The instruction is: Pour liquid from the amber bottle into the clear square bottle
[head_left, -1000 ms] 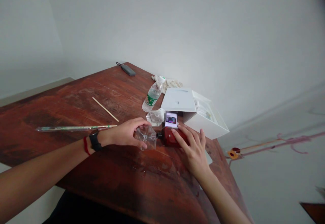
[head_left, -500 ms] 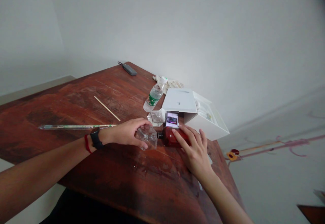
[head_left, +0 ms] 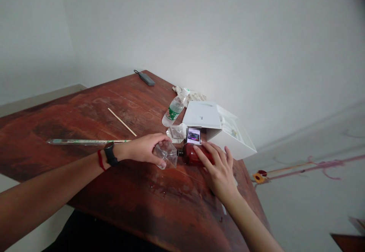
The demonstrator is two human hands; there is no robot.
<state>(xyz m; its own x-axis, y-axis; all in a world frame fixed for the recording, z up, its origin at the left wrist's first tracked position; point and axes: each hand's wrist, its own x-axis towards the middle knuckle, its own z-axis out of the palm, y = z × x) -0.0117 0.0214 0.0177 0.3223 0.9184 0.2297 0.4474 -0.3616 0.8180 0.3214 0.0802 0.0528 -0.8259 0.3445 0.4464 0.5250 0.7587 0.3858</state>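
Observation:
My left hand is closed around a clear, angular plastic container that lies tipped on the table. Its right end meets the dark neck of a red bottle lying on its side; I cannot tell whether the neck goes inside. My right hand is wrapped over the bottle's body, fingers along its top. Just behind the bottle stands a phone or card with a car picture. Beside it lies a clear crumpled wrapper.
A water bottle with a green label stands behind the wrapper. A white box is at the back right. Left lie a thin wooden stick and a long plastic-wrapped item. A grey device sits at the far corner. Wet drops dot the wooden table.
The whole view has shifted slightly. Both hands, the clear container and the red bottle keep the same position relative to one another.

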